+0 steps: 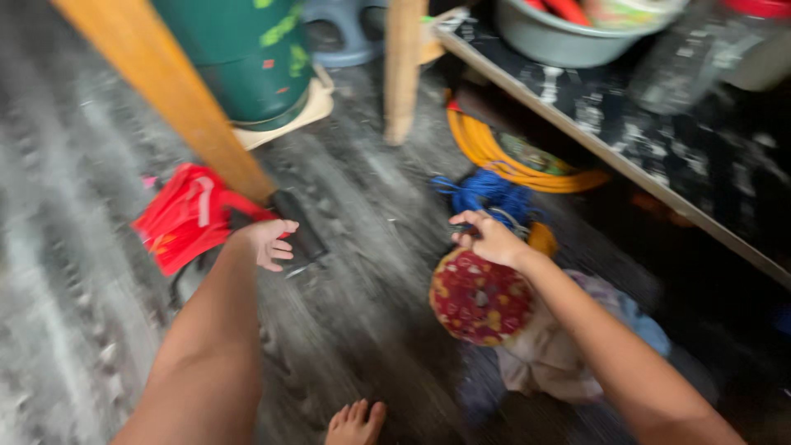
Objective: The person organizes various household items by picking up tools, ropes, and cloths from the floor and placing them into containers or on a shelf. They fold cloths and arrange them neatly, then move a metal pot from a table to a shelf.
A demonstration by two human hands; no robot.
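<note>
The picture is motion-blurred. My left hand (269, 241) reaches down to a red plastic bag (183, 216) lying on the grey wood-look floor (354, 313) by a wooden table leg (177, 99); its fingers are loosely spread beside a dark flat object (298, 222). My right hand (489, 238) is closed on a small thing above a round red patterned item (480, 298), next to a blue bundle of cord (488, 194). What the right hand grips is too blurred to name.
A green gas cylinder (247, 58) stands on a board behind the table leg. A second wooden leg (404, 70), an orange coiled hose (511, 161), a heap of cloth (568, 346) and a dark shelf (626, 124) with a grey basin (560, 37) lie to the right. My bare foot (356, 422) is at the bottom.
</note>
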